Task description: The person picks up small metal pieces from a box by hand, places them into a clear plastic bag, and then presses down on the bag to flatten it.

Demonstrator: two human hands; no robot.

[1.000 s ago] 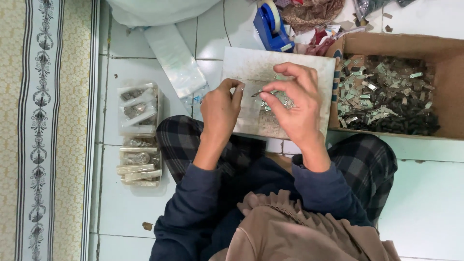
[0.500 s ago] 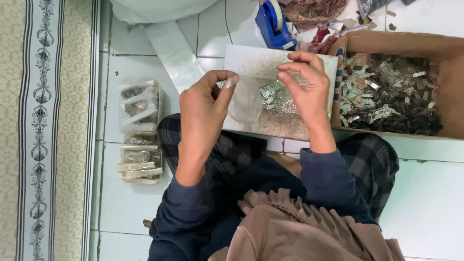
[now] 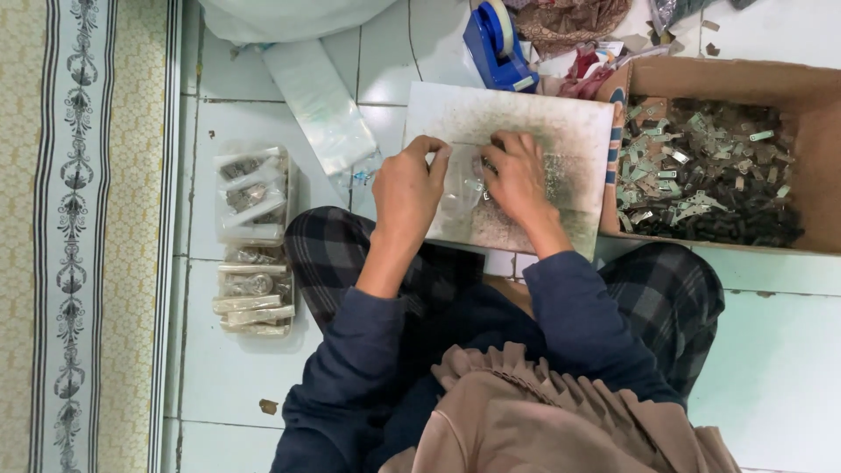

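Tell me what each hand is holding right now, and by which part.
Both the left hand and right hand pinch a small clear plastic bag at its upper edge, over the board.

This looks like piecework done at home, on the floor. The person sits cross-legged on pale glazed floor tiles (image 3: 780, 350) beside a patterned cream-and-blue woven mat (image 3: 79, 236). An open brown cardboard box (image 3: 815, 105) holds loose small metal parts, filled clear plastic packets (image 3: 252, 241) lie stacked nearby (contents unclear), and a blue tape dispenser (image 3: 495, 44) stands close.
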